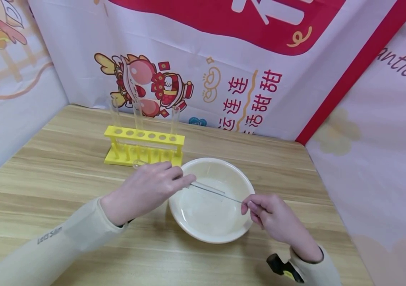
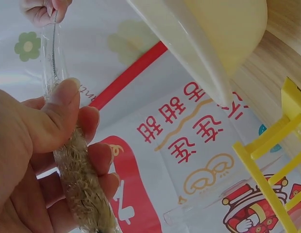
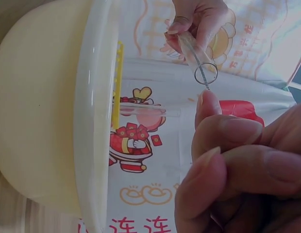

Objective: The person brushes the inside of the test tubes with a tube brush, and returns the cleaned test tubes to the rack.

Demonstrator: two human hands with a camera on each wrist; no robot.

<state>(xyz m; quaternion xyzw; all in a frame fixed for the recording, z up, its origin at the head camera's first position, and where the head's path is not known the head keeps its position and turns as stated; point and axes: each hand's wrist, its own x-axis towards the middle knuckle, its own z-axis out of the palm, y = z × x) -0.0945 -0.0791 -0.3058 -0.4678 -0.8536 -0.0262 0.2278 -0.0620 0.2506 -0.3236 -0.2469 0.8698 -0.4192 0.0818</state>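
Observation:
Over the cream bowl point(image 1: 211, 234), my left hand point(image 1: 153, 184) grips a clear glass test tube point(image 3: 193, 54). Inside that tube sits a test tube brush point(image 2: 82, 189), its pale bristles packed along the part under my left fingers. The brush's twisted wire handle point(image 1: 236, 200) runs out of the tube's open mouth toward the right. My right hand point(image 1: 272, 216) pinches the end of this wire between thumb and fingers. The tube's mouth points at my right hand, and its rounded end sticks out beyond my left hand near the rack.
Behind my left hand stands a yellow test tube rack point(image 1: 144, 136) holding three upright glass tubes, one of them a tall tube point(image 1: 138, 115) near its middle. The wooden table point(image 1: 274, 165) ends against printed white cloths point(image 1: 185, 71) at the back and sides.

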